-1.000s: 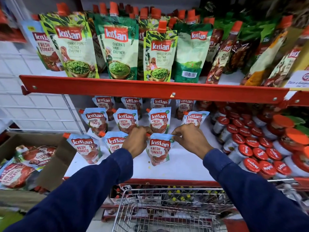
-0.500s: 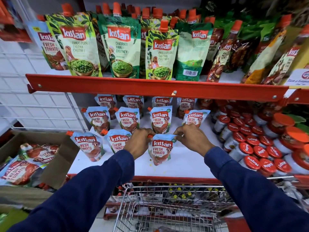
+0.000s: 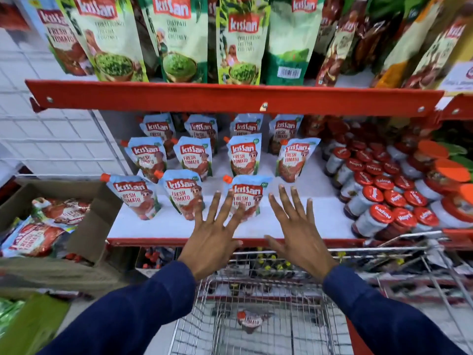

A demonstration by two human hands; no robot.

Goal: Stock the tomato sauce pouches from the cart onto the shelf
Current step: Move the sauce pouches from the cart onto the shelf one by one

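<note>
Blue pouch [image 3: 245, 199] stands on the shelf [image 3: 294, 221] just past both spread, empty hands, left [image 3: 213, 242] and right [image 3: 298, 238]; floppy thing, one fingertip brush probably tips it; one more lies in the cart [image 3: 250, 321] below.

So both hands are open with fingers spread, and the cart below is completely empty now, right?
Not quite. Both the left hand and the right hand are open with fingers spread, but the cart is not empty: the head view shows one tomato pouch lying in it.
</note>
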